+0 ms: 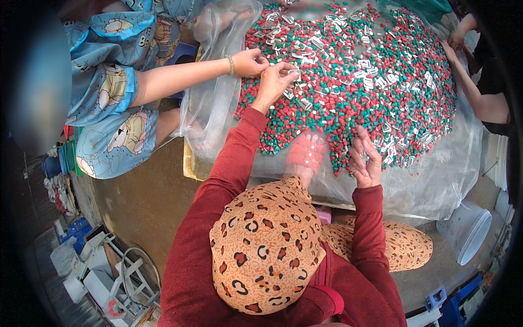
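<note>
A wide heap of small red, green and whitish plastic pieces [327,109] covers the sheet, with white plastic buckle-like frames [368,83] scattered through it. My left hand [275,82] reaches over the heap's left side, thumb and fingers pinching a small white plastic frame [295,73]. At the heap's near edge, my right hand [366,159] is turned partly palm up with its fingers curled. Something pale shows between those fingers, too small to name. Close beside my left hand is a co-worker's hand [250,62] with a bracelet, its fingers bent over the pieces.
Translucent mesh sheeting [419,191] lies under the heap. My foot in a pink sandal [306,152] rests at its near edge. Another person's arm [468,82] reaches in from the right. A white bucket [466,231] stands lower right; white plastic furniture [111,272] is piled lower left.
</note>
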Tool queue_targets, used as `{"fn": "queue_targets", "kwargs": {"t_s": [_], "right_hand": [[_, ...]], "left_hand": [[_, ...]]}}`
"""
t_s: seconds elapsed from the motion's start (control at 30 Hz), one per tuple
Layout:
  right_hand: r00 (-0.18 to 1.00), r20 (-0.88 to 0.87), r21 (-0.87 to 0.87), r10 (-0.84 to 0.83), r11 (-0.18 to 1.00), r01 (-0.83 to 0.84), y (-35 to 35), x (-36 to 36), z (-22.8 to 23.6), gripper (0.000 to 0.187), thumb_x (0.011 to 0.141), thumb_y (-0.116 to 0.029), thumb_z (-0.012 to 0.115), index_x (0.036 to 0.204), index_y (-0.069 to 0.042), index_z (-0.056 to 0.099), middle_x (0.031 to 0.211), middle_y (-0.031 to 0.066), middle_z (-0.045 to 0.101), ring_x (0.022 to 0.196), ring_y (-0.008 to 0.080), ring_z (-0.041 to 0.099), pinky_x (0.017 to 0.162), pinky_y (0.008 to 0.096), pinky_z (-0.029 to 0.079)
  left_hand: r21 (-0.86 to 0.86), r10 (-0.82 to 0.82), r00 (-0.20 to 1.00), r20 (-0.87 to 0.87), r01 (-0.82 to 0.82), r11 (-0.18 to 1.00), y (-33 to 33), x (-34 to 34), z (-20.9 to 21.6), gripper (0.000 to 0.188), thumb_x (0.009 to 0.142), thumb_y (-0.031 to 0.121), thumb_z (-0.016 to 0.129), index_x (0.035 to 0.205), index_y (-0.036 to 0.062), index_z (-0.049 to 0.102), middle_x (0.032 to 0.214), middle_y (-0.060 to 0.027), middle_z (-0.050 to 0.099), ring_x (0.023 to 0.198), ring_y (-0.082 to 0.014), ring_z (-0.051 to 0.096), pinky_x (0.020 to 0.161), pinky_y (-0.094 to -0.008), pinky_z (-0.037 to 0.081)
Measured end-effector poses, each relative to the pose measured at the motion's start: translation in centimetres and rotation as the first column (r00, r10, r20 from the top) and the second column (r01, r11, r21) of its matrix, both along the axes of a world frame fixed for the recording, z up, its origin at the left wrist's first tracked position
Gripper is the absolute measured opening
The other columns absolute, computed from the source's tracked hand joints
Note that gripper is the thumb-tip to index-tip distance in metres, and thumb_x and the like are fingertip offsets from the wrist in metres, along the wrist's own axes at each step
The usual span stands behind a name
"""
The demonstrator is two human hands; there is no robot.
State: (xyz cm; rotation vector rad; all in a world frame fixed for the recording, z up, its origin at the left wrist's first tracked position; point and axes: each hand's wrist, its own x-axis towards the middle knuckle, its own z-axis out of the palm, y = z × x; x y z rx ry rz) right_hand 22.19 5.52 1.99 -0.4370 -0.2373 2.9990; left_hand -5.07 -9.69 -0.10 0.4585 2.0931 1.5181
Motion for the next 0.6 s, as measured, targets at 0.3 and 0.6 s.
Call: {"fn": "queue_targets", "kwargs": {"t_s": [0.3, 0.6], "right_hand": [[0.969, 0.245, -0.036, -0.018, 0.999, 0.028, -2.3, -4.6, -0.4, 0.057, 0.092, -0.045, 0.049, 0.129, -0.003, 0.043, 0.114, 0.0156, 0.057, 0.098, 0.0301, 0.061, 0.065, 0.0333, 0.057], [0.966, 0.046, -0.421, -0.254, 0.872, 0.25, 2.6, -1.1, -2.1, 0.022, 0.095, -0.023, 0.049, 0.097, -0.002, 0.055, 0.087, 0.0131, 0.051, 0.067, 0.0185, 0.047, 0.046, 0.0242, 0.04]], "left_hand": [[-0.049, -0.488, 0.772, -0.408, 0.515, 0.856, 3.2, 7.5, 6.7, 0.019, 0.079, 0.018, 0.067, 0.09, 0.0034, 0.067, 0.085, -0.0088, 0.064, 0.082, -0.0194, 0.062, 0.071, -0.0295, 0.048], [-0.333, -0.369, 0.743, -0.559, 0.207, 0.92, 3.4, -3.0, 5.1, 0.022, 0.084, 0.014, 0.059, 0.102, 0.0033, 0.065, 0.094, -0.0138, 0.068, 0.087, -0.024, 0.066, 0.077, -0.0334, 0.05]]}}
